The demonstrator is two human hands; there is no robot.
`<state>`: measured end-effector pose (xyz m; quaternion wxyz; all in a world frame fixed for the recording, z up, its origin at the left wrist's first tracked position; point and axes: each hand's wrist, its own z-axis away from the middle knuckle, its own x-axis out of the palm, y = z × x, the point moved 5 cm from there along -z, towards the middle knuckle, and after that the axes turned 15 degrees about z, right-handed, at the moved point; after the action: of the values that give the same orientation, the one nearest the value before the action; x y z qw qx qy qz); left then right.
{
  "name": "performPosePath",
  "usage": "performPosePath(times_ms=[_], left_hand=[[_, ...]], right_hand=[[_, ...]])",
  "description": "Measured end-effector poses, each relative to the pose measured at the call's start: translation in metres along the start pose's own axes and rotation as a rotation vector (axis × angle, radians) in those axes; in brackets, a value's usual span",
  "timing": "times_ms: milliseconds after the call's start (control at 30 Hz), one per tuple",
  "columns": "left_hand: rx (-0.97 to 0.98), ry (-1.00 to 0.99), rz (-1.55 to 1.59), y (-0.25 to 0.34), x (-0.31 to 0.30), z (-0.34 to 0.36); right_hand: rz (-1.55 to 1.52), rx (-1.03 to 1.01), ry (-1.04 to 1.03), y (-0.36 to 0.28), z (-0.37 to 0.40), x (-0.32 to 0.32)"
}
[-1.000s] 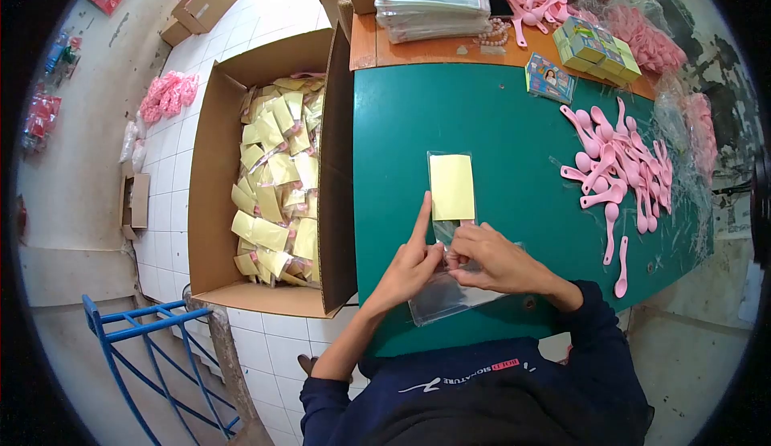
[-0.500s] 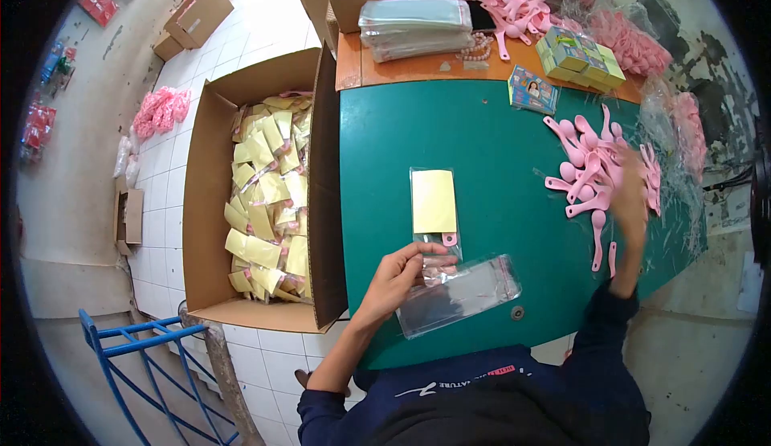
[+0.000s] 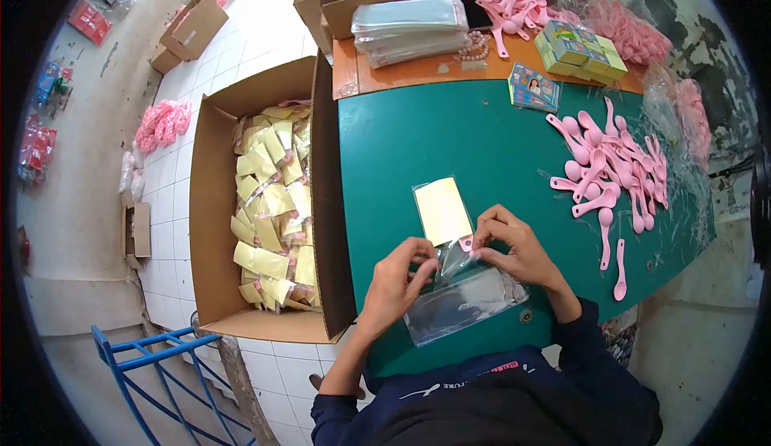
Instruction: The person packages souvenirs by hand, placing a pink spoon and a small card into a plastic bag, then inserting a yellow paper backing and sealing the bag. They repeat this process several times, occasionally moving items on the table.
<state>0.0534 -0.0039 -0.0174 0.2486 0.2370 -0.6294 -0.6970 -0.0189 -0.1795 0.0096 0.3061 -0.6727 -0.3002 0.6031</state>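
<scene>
A clear plastic bag (image 3: 454, 263) with a pale yellow card (image 3: 443, 211) in it lies tilted on the green table (image 3: 401, 141). The holed end of a pink spoon (image 3: 466, 243) shows below the card; the rest of that spoon is hidden. My left hand (image 3: 399, 279) pinches the left side of the bag's open end. On the right side, next to the spoon's end, my right hand (image 3: 518, 251) has its fingers closed on the bag. Just below both hands lies a stack of clear flat bags (image 3: 462, 308).
Loose pink spoons (image 3: 598, 161) are heaped at the right. A large carton (image 3: 215, 205) of yellow-card packets stands left of the table. At the back are bundled clear bags (image 3: 409, 28), card stacks (image 3: 578, 52) and a printed card (image 3: 532, 88). A blue metal frame (image 3: 152, 358) stands lower left.
My right hand has come left from the spoon heap to the bag and closed on its edge. The bag with the card has tilted and shifted slightly. My left hand has stayed near its lower end.
</scene>
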Motion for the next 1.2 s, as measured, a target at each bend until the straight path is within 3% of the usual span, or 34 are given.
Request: performPosePath(times_ms=[100, 167, 300, 600, 700, 900, 1100, 1200], left_hand=[[0.089, 0.014, -0.115, 0.003, 0.001, -0.005], [0.073, 0.078, -0.021, 0.013, 0.007, -0.004], [0.095, 0.045, -0.142, 0.009, 0.009, -0.007], [0.020, 0.188, -0.109, -0.003, 0.006, -0.008], [-0.120, 0.205, 0.076, -0.021, 0.005, -0.008], [-0.122, 0.248, 0.184, -0.022, 0.005, -0.006], [-0.047, 0.175, 0.016, -0.015, 0.005, -0.010], [0.023, 0.182, -0.075, -0.002, -0.009, -0.032]], right_hand=[[-0.228, 0.229, 0.005, 0.022, 0.006, 0.005], [-0.320, 0.228, 0.015, 0.023, 0.006, 0.008], [-0.391, 0.193, -0.013, 0.025, 0.006, 0.013], [-0.501, 0.436, 0.039, 0.038, 0.008, 0.026], [-0.462, 0.481, 0.121, 0.036, 0.008, 0.026], [-0.446, 0.444, 0.172, 0.036, 0.009, 0.029], [-0.346, 0.451, 0.074, 0.031, 0.008, 0.028], [-0.227, 0.288, 0.282, 0.031, -0.001, 0.009]])
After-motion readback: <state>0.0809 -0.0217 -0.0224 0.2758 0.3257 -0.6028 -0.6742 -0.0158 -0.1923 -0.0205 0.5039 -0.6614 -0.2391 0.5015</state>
